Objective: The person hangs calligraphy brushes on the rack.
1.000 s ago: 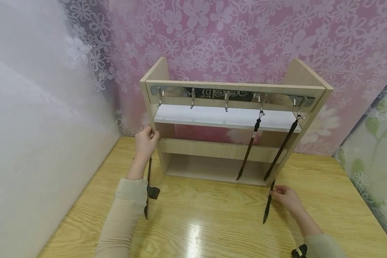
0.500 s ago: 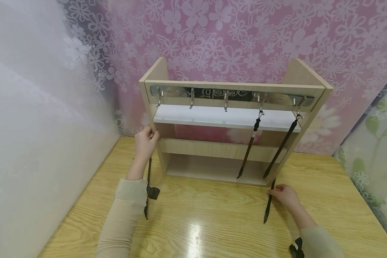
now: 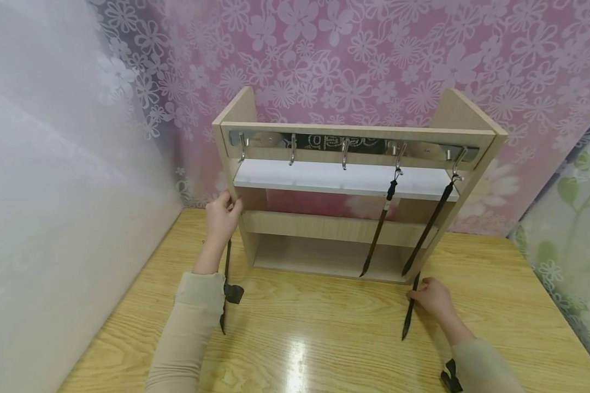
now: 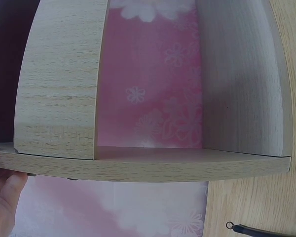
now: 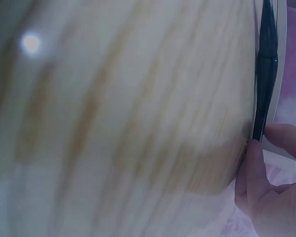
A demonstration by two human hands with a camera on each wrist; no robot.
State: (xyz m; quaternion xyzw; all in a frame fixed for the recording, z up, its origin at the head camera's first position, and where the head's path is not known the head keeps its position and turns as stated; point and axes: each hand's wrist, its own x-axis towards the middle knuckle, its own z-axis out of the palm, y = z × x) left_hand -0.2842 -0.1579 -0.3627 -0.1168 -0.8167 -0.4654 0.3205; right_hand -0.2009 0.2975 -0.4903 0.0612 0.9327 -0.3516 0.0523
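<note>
My left hand (image 3: pixel 222 219) grips the left side panel of a pale wooden rack (image 3: pixel 314 226); in the left wrist view its fingers (image 4: pixel 10 190) lie along the panel's outer face. Beside the rack's right front corner, my right hand (image 3: pixel 435 297) pinches a dark writing brush (image 3: pixel 408 321) low over the table, tip toward me. Thumb and fingers close on its handle (image 5: pixel 266 74) in the right wrist view. Two more writing brushes hang by loops from the rack's two rightmost hooks: a brown one (image 3: pixel 379 232) and a darker one (image 3: pixel 429 229).
Several metal hooks (image 3: pixel 344 155) line the rack's top rail. Another brush (image 3: pixel 228 259) lies on the wood-grain table (image 3: pixel 300 322) left of the rack, partly hidden by my left sleeve. A pale wall (image 3: pixel 78 164) stands at left, a pink floral one (image 3: pixel 324 65) behind.
My right hand shifts slightly leftward and up along the brush, which stays nearly in place. My left hand keeps still on the panel. The hanging brushes sway a little.
</note>
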